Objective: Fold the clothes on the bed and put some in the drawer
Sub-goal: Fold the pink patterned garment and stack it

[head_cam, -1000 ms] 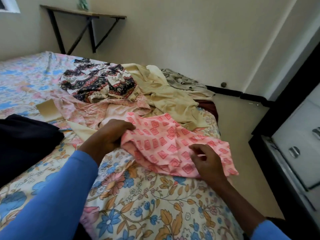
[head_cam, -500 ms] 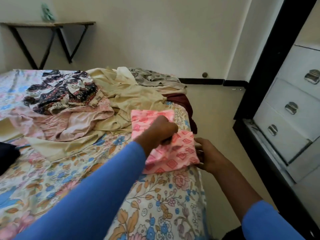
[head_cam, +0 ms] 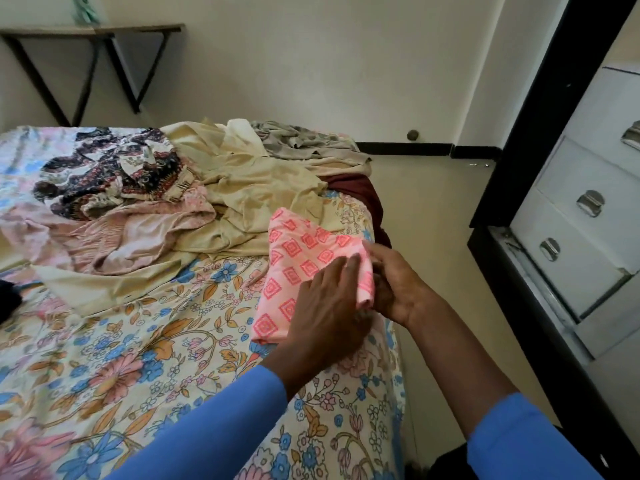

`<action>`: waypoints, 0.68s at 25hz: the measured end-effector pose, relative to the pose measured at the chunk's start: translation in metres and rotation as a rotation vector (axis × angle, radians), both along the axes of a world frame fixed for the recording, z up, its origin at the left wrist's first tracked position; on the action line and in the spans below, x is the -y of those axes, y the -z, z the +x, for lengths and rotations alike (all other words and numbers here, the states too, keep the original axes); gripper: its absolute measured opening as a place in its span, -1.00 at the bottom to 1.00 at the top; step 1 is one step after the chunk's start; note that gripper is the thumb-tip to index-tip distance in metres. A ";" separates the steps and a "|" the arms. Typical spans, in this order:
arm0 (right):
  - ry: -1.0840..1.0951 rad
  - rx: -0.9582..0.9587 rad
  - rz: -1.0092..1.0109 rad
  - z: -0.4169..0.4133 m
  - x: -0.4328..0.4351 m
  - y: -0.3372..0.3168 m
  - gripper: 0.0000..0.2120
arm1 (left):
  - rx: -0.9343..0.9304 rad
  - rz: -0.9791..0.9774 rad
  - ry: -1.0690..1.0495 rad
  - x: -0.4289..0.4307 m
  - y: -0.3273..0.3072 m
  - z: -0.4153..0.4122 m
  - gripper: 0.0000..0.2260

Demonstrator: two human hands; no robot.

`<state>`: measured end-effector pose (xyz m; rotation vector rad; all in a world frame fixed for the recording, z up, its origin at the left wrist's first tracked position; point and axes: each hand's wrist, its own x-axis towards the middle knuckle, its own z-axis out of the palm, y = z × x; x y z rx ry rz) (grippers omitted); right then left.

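A pink cloth with red diamond print [head_cam: 294, 261] lies folded into a narrow strip near the right edge of the bed [head_cam: 138, 358]. My left hand [head_cam: 325, 310] lies flat on its near end with fingers straight. At the strip's right edge my right hand [head_cam: 394, 285] holds the fold, fingers curled around the cloth. Unfolded clothes are heaped farther back: a dark patterned garment [head_cam: 110, 174], a pale pink one [head_cam: 131, 233], a cream one [head_cam: 256, 188] and a grey one [head_cam: 298, 140]. White drawers [head_cam: 575, 244] with metal handles stand to the right, all closed.
A maroon cloth [head_cam: 360, 192] hangs off the bed's right side. A dark garment [head_cam: 8, 299] lies at the left edge. A narrow strip of floor [head_cam: 433, 209] separates bed and black-framed drawer unit. A wall shelf [head_cam: 93, 29] on black brackets is at the back left.
The pink cloth has gone from spread out to a narrow folded strip. My left hand moved from the cloth's left side onto its top; my right hand now holds its right edge.
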<state>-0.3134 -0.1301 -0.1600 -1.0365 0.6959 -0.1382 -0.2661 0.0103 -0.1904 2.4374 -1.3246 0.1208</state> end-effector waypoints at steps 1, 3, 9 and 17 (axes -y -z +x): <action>0.001 0.075 -0.006 0.003 -0.004 -0.004 -0.56 | -0.014 -0.146 -0.017 0.001 -0.001 0.009 -0.23; 0.002 0.192 -0.042 0.010 -0.009 -0.016 -0.59 | -0.026 -0.362 -0.039 -0.002 -0.024 0.031 -0.43; 0.304 0.352 -0.945 0.047 -0.042 -0.019 -0.47 | -0.664 -0.682 -0.033 -0.062 -0.134 0.088 -0.91; -0.323 -0.089 -0.744 0.083 -0.096 -0.009 -0.51 | -1.347 -0.541 -0.535 -0.189 -0.052 0.147 -0.61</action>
